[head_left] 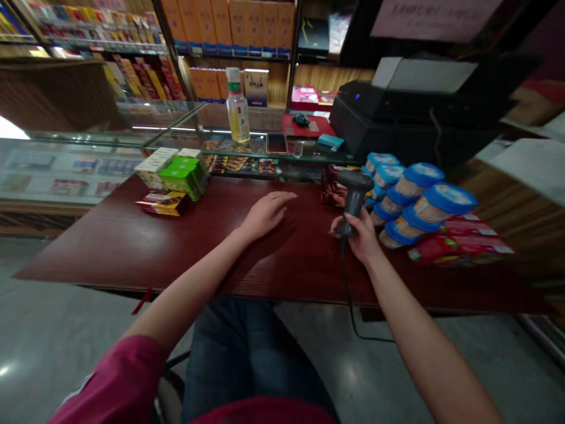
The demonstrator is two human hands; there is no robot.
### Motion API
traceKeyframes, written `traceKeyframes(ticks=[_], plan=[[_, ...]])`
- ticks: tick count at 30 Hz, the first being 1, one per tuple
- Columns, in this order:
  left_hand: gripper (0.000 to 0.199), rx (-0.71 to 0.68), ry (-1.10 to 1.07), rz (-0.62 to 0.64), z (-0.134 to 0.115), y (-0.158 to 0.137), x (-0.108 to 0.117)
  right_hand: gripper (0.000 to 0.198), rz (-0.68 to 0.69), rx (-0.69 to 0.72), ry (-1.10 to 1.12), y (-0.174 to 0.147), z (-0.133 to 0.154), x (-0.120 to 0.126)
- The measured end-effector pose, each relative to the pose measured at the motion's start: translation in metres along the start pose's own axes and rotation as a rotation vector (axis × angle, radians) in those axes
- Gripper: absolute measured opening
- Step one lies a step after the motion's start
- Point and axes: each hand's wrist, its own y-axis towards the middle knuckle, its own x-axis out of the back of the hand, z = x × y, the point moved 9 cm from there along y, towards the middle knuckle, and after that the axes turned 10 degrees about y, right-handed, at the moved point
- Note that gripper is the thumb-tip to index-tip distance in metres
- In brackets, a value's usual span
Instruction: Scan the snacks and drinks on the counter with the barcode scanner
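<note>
Barcode scanner (pixel 354 194) in right hand (pixel 364 237), right of centre, fingers round handle (pixel 352 206), leaving head (pixel 355 180) free; left hand (pixel 267 213) mid-frame, fingers together, seemingly empty.

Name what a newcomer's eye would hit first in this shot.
Probably the dark grey, pistol-shaped plastic scanner, held in the right hand over the glossy dark-red table. Next, the round, blue-lidded tubs stacked beside that hand, toward the table's right end. Then the bright green boxes on the table's left, and the clear bottle of yellow liquid standing on the glass counter behind.
</note>
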Motion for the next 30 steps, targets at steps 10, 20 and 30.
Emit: traceKeyframes(ticks=[10, 20, 30], plan=[[0.054, -0.122, 0.122, 0.151, -0.061, 0.139, -0.126, 0.044, -0.301, 0.183, 0.052, 0.010, 0.010, 0.059], [0.033, 0.283, -0.031, -0.070, -0.015, 0.073, -0.052, 0.037, -0.137, 0.060, 0.208, 0.004, 0.007, 0.037], [0.038, 0.944, -0.757, -0.081, 0.097, -0.058, -0.019, 0.041, 0.431, -0.417, 0.255, -0.021, -0.046, -0.053]])
